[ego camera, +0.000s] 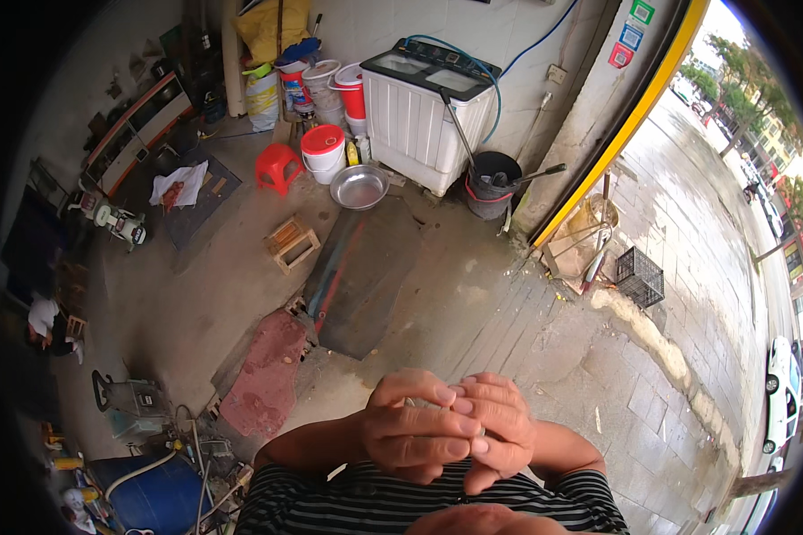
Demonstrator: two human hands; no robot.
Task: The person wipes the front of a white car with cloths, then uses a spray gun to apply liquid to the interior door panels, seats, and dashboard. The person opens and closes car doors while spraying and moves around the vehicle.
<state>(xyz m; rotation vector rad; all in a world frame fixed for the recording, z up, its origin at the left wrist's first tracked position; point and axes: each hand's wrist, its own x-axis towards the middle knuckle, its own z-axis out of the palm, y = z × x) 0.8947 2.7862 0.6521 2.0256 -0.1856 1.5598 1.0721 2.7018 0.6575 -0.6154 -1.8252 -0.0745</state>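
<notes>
My left hand [415, 424] and my right hand [498, 424] are raised together close to my chest, fingers curled and fingertips touching. Between them they hold a small pale object [423, 403], mostly hidden by the fingers; its kind cannot be told. Below the hands show my black-and-grey striped shirt [375, 498] and, on the floor beyond, a red mat [264, 374] and a dark rubber mat [375, 287].
A twin-tub washing machine [415, 120] stands by the wall, with a metal basin [359, 187], a red stool [279, 166], a wooden stool [292, 243] and a black bucket [490, 184] near it. A blue barrel [150, 491] lies lower left. A person [47, 324] is at far left.
</notes>
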